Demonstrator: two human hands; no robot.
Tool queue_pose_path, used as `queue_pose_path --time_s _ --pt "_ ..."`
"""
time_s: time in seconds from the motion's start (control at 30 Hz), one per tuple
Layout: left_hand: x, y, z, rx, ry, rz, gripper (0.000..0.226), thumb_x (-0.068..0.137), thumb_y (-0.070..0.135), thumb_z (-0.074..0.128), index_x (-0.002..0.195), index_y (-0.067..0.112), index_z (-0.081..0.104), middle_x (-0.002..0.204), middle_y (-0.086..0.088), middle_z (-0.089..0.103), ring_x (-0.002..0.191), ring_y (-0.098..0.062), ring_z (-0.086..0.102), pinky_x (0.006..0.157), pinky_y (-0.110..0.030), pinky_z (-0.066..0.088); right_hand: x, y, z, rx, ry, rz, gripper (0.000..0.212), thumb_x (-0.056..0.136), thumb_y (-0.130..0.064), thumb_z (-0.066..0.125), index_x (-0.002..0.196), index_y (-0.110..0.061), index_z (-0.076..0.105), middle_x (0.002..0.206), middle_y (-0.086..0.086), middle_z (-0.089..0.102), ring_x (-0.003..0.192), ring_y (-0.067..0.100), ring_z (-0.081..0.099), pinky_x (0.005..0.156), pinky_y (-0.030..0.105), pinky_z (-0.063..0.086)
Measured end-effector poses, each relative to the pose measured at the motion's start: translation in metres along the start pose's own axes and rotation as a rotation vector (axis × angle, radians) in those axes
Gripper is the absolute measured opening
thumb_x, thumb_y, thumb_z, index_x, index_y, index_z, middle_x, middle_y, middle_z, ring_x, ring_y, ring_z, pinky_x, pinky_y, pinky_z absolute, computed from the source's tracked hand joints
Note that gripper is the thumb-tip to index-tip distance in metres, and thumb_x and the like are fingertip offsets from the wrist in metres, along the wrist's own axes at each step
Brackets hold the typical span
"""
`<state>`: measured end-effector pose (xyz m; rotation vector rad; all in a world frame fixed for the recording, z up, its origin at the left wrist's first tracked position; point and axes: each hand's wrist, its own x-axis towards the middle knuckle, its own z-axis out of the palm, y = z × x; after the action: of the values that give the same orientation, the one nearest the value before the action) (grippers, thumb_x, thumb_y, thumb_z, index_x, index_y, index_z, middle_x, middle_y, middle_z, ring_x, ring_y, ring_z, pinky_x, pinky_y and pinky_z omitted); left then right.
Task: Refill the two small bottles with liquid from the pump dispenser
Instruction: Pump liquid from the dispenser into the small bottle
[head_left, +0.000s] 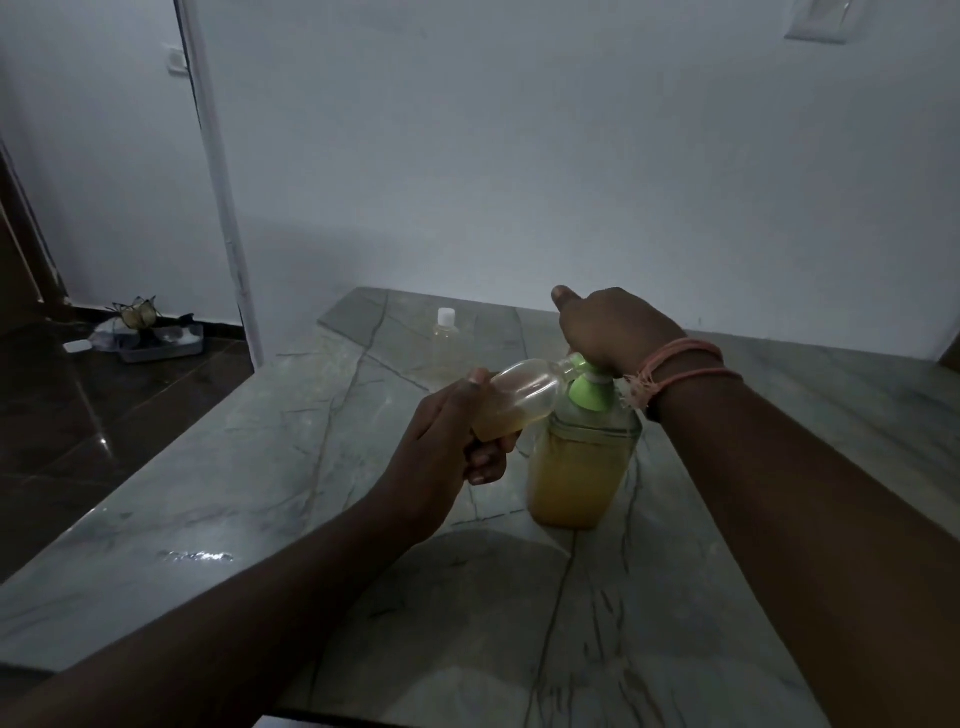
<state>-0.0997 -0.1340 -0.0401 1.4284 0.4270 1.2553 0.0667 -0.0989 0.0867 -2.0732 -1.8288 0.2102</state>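
Note:
A clear pump dispenser (579, 467) with a green pump head stands on the marble table (260, 493); it holds yellow liquid. My right hand (610, 327) lies over the pump head, fingers curled down around it. My left hand (457, 441) grips a small clear bottle (519, 397) by its base, tilted with its open mouth against the green nozzle. Yellow liquid has pooled at that bottle's lower end. A second small clear bottle (445, 340) with a white cap stands upright farther back on the table.
A pale wall runs behind the table. To the left the dark floor lies lower, with a grey tray (156, 340) of small items by a doorway. The table's left edge slants toward me.

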Motion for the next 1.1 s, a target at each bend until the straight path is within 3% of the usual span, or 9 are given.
queue_pose_path --time_s 0.07,0.17,0.23,0.4,0.57,0.7,0.83,1.0,1.1 --pt "-0.001 0.0 0.001 0.003 0.008 -0.002 0.05 0.105 0.042 0.04 0.119 -0.002 0.06 0.07 -0.009 0.054 0.05 -0.01 0.04 0.045 -0.021 0.037 -0.002 -0.002 -0.003 -0.016 -0.006 -0.001 0.039 0.1 -0.03 0.024 0.111 -0.029 0.061 0.131 0.018 0.052 0.113 0.036 0.053 0.088 0.038 0.041" --pt "-0.001 0.001 0.001 0.02 0.017 -0.006 0.046 0.105 0.04 0.038 0.119 0.003 0.061 0.07 -0.008 0.055 0.05 -0.01 0.041 0.045 -0.021 0.038 0.003 -0.002 -0.005 -0.015 0.016 0.007 0.047 0.098 -0.044 0.027 0.122 -0.02 0.059 0.13 0.017 0.055 0.113 0.034 0.054 0.089 0.037 0.041" --pt "-0.001 0.001 0.0 0.015 0.012 -0.01 0.049 0.105 0.04 0.038 0.121 -0.001 0.059 0.07 -0.008 0.055 0.05 -0.01 0.041 0.045 -0.022 0.038 0.005 0.0 -0.003 0.066 0.051 0.025 0.051 0.096 -0.052 0.029 0.11 -0.017 0.064 0.121 0.017 0.061 0.106 0.032 0.058 0.082 0.034 0.039" --pt "-0.001 0.002 0.0 0.01 -0.006 0.004 0.049 0.106 0.038 0.036 0.123 -0.002 0.06 0.068 -0.004 0.054 0.05 -0.011 0.039 0.045 -0.021 0.036 0.003 0.006 0.002 0.066 0.038 0.021 0.052 0.098 -0.045 0.028 0.114 -0.011 0.063 0.12 0.016 0.061 0.105 0.032 0.056 0.085 0.034 0.04" --pt "-0.004 0.004 0.003 0.032 -0.004 -0.002 0.05 0.106 0.037 0.035 0.12 -0.005 0.058 0.069 -0.003 0.054 0.052 -0.012 0.038 0.045 -0.023 0.034 0.003 -0.001 -0.006 -0.038 -0.009 0.024 0.052 0.098 -0.049 0.027 0.062 -0.013 0.039 0.078 0.01 0.05 0.063 0.022 0.046 0.066 0.028 0.036" --pt "-0.003 0.005 0.003 0.039 0.007 -0.015 0.05 0.106 0.037 0.034 0.122 -0.005 0.057 0.065 0.004 0.055 0.051 -0.01 0.039 0.045 -0.021 0.036 0.004 0.004 -0.004 -0.038 -0.008 -0.003 0.043 0.099 -0.037 0.029 0.082 -0.008 0.056 0.091 0.015 0.057 0.08 0.028 0.054 0.068 0.029 0.038" --pt "-0.001 0.004 0.002 0.012 0.008 -0.026 0.055 0.105 0.038 0.036 0.121 -0.011 0.054 0.063 0.002 0.053 0.049 -0.01 0.038 0.044 -0.021 0.035 0.005 0.005 0.002 -0.051 0.022 -0.011 0.045 0.096 -0.039 0.032 0.065 -0.012 0.049 0.071 0.006 0.052 0.064 0.018 0.048 0.055 0.028 0.031" --pt "-0.002 0.005 0.003 0.025 0.02 -0.027 0.05 0.105 0.041 0.038 0.121 -0.003 0.058 0.066 -0.001 0.055 0.049 -0.009 0.04 0.045 -0.021 0.037 0.01 0.001 -0.002 -0.099 0.03 -0.001 0.048 0.094 -0.047 0.036 0.061 -0.013 0.047 0.066 0.005 0.051 0.061 0.02 0.05 0.058 0.028 0.036" --pt "-0.002 0.005 0.002 0.028 0.019 -0.034 0.049 0.106 0.04 0.037 0.12 -0.003 0.057 0.068 -0.002 0.056 0.05 -0.009 0.041 0.045 -0.021 0.038 0.013 0.004 0.0 -0.006 0.086 0.019 0.047 0.09 -0.052 0.041 0.078 -0.009 0.057 0.081 0.008 0.059 0.08 0.026 0.057 0.07 0.03 0.04"
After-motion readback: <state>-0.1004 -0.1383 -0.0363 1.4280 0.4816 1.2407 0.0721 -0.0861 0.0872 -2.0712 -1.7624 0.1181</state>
